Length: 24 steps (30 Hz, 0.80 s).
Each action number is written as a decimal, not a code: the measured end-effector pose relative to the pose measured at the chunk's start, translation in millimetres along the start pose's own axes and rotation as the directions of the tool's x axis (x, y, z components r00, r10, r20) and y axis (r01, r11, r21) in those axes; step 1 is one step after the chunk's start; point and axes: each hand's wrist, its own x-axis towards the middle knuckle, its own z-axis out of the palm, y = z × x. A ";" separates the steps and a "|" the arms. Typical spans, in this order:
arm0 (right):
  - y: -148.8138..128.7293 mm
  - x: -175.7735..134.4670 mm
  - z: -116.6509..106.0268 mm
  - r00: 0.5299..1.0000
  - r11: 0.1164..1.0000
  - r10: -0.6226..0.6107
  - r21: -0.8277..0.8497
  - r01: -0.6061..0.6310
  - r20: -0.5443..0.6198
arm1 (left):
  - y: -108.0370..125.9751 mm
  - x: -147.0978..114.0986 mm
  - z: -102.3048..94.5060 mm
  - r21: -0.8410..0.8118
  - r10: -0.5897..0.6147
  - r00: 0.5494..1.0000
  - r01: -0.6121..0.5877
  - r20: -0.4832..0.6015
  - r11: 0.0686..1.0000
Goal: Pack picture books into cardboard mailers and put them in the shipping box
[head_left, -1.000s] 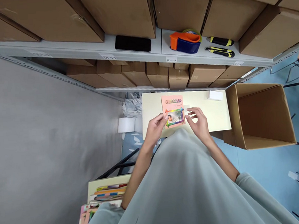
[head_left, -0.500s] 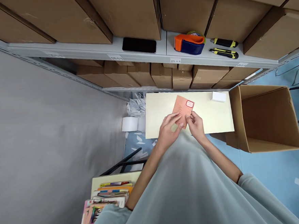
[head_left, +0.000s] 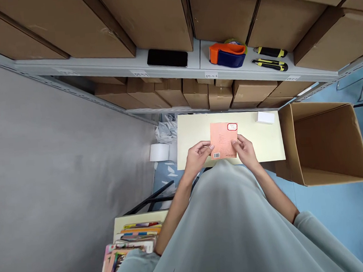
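A thin pink book (head_left: 223, 141) is held level in front of me, over the pale table (head_left: 190, 129). It has a red-edged white label at its top right corner, small lines of print in the middle and a barcode at the lower left. My left hand (head_left: 197, 156) grips its left edge, thumb on top. On the opposite edge my right hand (head_left: 245, 151) holds it the same way, its fingers underneath. A small white box (head_left: 265, 117) lies on the table to the right of my hands.
An open cardboard box (head_left: 326, 142) stands right of the table. Ahead, a shelf (head_left: 117, 65) bears cartons, a black phone (head_left: 167, 58), an orange and blue tape dispenser (head_left: 228, 55) and two cutters (head_left: 270, 64). Several books (head_left: 136, 242) lie at lower left, by the wall (head_left: 62, 169).
The pink book has turned from a tilt to straight and flatter. My left hand has moved from across its face to its left edge; my right hand keeps hold of the right side.
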 end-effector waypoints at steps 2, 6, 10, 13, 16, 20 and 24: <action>4.2 2.4 -1.7 0.999 1.000 -0.009 -0.011 0.009 -0.044 | 0.1 0.3 3.9 0.009 0.011 1.000 -0.011 -0.024 1.000; 5.1 1.8 -0.9 0.972 0.983 -0.109 -0.167 0.074 -0.208 | -1.5 0.0 12.9 0.016 0.036 0.992 -0.034 -0.119 0.999; 0.8 -6.4 16.9 0.994 0.993 -0.070 -0.106 0.061 -0.085 | -1.5 -6.0 26.7 0.105 0.129 0.976 -0.111 -0.178 0.988; 0.1 -10.2 35.2 0.997 1.000 -0.023 0.011 0.024 -0.073 | 0.8 -12.6 36.2 0.220 0.248 0.962 -0.219 -0.114 0.950; 1.8 -8.3 43.3 0.987 0.998 -0.008 0.066 0.019 -0.160 | 2.9 -15.6 38.9 0.308 0.345 0.938 -0.317 -0.041 0.897; 2.1 -1.0 33.2 0.989 0.992 0.031 0.127 -0.012 -0.146 | 3.8 -9.8 27.8 0.295 0.369 0.929 -0.348 -0.017 0.890; -5.0 1.2 17.0 0.996 0.986 0.029 0.169 -0.013 -0.090 | 5.8 1.5 6.6 0.283 0.385 0.909 -0.332 -0.158 0.900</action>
